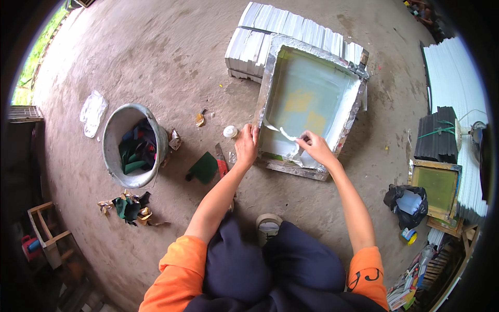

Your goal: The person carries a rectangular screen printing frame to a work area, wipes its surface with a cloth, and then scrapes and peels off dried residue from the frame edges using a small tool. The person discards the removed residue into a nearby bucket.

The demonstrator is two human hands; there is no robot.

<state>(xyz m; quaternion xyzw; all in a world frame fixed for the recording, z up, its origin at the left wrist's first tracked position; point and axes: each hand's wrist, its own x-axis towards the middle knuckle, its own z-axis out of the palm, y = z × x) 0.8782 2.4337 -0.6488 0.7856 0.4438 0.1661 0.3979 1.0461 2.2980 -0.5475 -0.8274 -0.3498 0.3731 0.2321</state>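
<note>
A screen-printing frame (293,170) with pale, yellow-stained mesh (306,86) leans on a stack of white sheets (291,25), its near end low toward me. My left hand (246,145) is closed around the frame's left side near the lower corner. Over the lower part of the mesh, my right hand (316,147) pinches a crumpled white strip (285,133), which looks like tape. Part of that strip lifts off the mesh, while more white material hangs down by the near edge. Beside my left hand stands a small round white-topped container (230,131).
Left of my forearm lie a red-handled tool (222,162) and a dark green piece (204,167). A grey bucket (109,148) holds dark scraps, with more scraps (131,207) below it. At right are another screen frame (435,190), a black bag (407,203) and stacked sheets (452,73).
</note>
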